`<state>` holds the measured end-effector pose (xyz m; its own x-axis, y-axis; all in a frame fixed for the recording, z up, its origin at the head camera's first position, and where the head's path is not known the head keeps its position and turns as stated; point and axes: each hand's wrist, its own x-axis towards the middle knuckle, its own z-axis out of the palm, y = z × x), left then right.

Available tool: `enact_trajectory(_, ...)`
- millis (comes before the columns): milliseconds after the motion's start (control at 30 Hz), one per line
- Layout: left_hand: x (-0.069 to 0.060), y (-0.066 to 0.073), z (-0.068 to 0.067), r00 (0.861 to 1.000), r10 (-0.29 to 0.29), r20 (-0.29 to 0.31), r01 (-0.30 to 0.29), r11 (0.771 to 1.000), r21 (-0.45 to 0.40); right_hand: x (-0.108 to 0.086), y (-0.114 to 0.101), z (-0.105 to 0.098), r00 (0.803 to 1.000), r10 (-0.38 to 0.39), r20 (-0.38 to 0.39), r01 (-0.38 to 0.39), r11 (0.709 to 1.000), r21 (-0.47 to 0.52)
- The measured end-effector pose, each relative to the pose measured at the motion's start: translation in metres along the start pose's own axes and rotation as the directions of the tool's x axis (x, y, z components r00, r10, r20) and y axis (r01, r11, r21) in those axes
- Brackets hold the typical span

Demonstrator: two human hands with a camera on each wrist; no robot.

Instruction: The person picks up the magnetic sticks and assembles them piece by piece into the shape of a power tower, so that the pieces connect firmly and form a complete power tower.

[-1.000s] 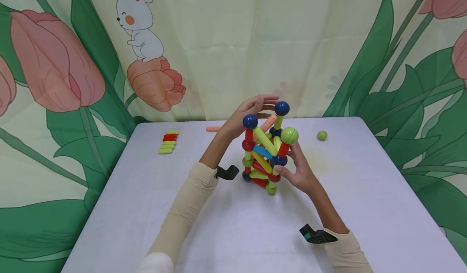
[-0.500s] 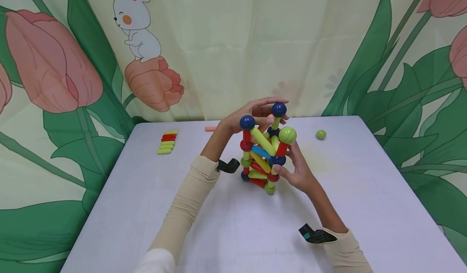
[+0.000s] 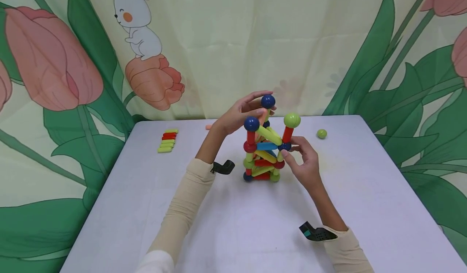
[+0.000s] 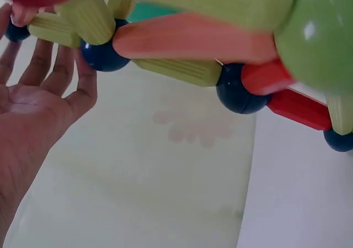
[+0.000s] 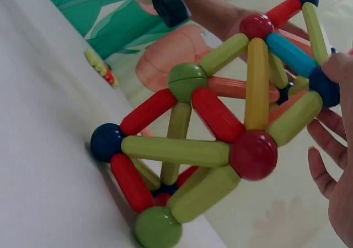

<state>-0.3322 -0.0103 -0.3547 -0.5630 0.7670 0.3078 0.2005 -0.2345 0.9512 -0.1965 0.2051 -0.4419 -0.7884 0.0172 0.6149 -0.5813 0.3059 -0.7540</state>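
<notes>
A tower of magnetic rods and balls (image 3: pixel 263 163) stands on the table, in red, yellow-green, blue, yellow and orange. My left hand (image 3: pixel 235 112) is behind its upper left, with the thumb and fingers pinching an orange rod (image 3: pixel 263 116) beside the top blue ball (image 3: pixel 268 101). In the left wrist view the left fingers (image 4: pixel 60 71) reach behind the tower's end; the thumb is hidden there. My right hand (image 3: pixel 306 161) holds the tower at a blue ball (image 3: pixel 284 147), thumb in front, fingers behind. A large green ball (image 3: pixel 292 120) tops the red rod above it.
A row of several short yellow-green and red rods (image 3: pixel 168 140) lies at the table's back left. One orange rod (image 3: pixel 208 127) lies near the back edge, partly behind the left arm. A loose green ball (image 3: pixel 322 134) sits at the back right. A printed curtain (image 3: pixel 219 62) hangs behind the table.
The tower has turned, its near corner swinging right and back. My left fingers have come round the orange rod, which now stands steeper near the top blue ball. The right hand has followed the turn.
</notes>
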Motion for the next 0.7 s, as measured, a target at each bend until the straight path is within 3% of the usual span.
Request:
enact_trajectory(133, -0.010, -0.004, -0.006, 0.999, -0.008, -0.039, 0.009, 1.000, 0.004, 0.001, 0.001, 0.000, 0.993, 0.095, -0.073, -0.094, 0.996, 0.007)
enact_trajectory(400, -0.034, -0.009, -0.017, 1.000, -0.020, -0.017, 0.018, 0.996, -0.089, -0.003, 0.002, 0.005, 0.955, 0.242, -0.169, -0.235, 0.970, 0.062)
enact_trajectory(467, -0.040, -0.010, -0.021, 0.999, -0.023, -0.042, 0.018, 0.993, -0.116, -0.004, 0.000, 0.007, 0.944, 0.276, -0.179, -0.264, 0.960, 0.093)
enact_trajectory(533, -0.044, -0.012, -0.026, 0.994, -0.028, -0.109, 0.017, 0.995, -0.102, -0.004, -0.002, 0.009, 0.936, 0.299, -0.183, -0.280, 0.952, 0.123)
enact_trajectory(600, -0.046, -0.018, -0.033, 0.972, -0.044, -0.229, 0.039, 0.999, -0.027, -0.002, -0.010, 0.013, 0.938, 0.297, -0.182, -0.274, 0.952, 0.139)
enact_trajectory(633, -0.048, -0.023, -0.038, 0.950, -0.057, -0.306, 0.071, 0.997, 0.036, -0.001, -0.016, 0.015, 0.943, 0.280, -0.179, -0.260, 0.957, 0.125)
enact_trajectory(667, -0.050, -0.028, -0.044, 0.919, -0.071, -0.387, 0.128, 0.984, 0.123, 0.000, -0.021, 0.017, 0.950, 0.259, -0.176, -0.242, 0.964, 0.110)
enact_trajectory(700, -0.053, -0.034, -0.051, 0.882, -0.087, -0.463, 0.207, 0.954, 0.215, 0.001, -0.023, 0.020, 0.956, 0.236, -0.173, -0.224, 0.971, 0.085)
